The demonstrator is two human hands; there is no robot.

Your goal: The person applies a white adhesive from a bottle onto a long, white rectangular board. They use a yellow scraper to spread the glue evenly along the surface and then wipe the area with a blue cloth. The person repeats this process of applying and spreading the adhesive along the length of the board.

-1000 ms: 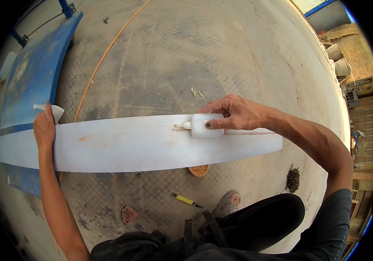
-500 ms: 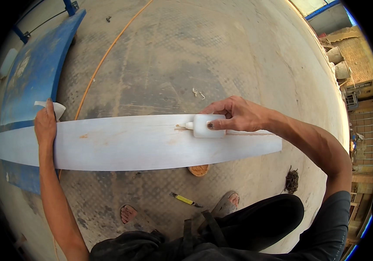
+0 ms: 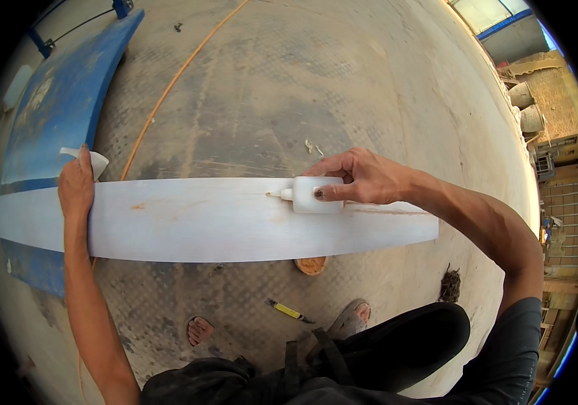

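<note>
A long, pale plank [image 3: 221, 236] with tapered ends lies crosswise in front of me. My right hand [image 3: 356, 179] is closed around a white squeeze bottle [image 3: 307, 197], lying on its side over the plank with its thin nozzle pointing left. The nozzle tip is at a small brown mark on the plank's surface. To the right of the bottle a reddish-brown line runs along the plank. My left hand [image 3: 76, 182] rests at the plank's far edge on the left, closed on a curved white piece [image 3: 99, 164] that looks like a sheet or cloth.
A blue metal platform [image 3: 60, 115] stands at the left, partly under the plank. An orange hose [image 3: 161, 101] crosses the floor. A yellow utility knife [image 3: 287, 310] lies near my feet. A round tub of tan paste [image 3: 311, 265] shows under the plank, and a dark fibrous clump [image 3: 449, 285] lies right.
My right hand has moved the bottle slightly left along the plank, its nozzle tip moving with it. The left hand keeps its place on the plank while the view shifts a little.
</note>
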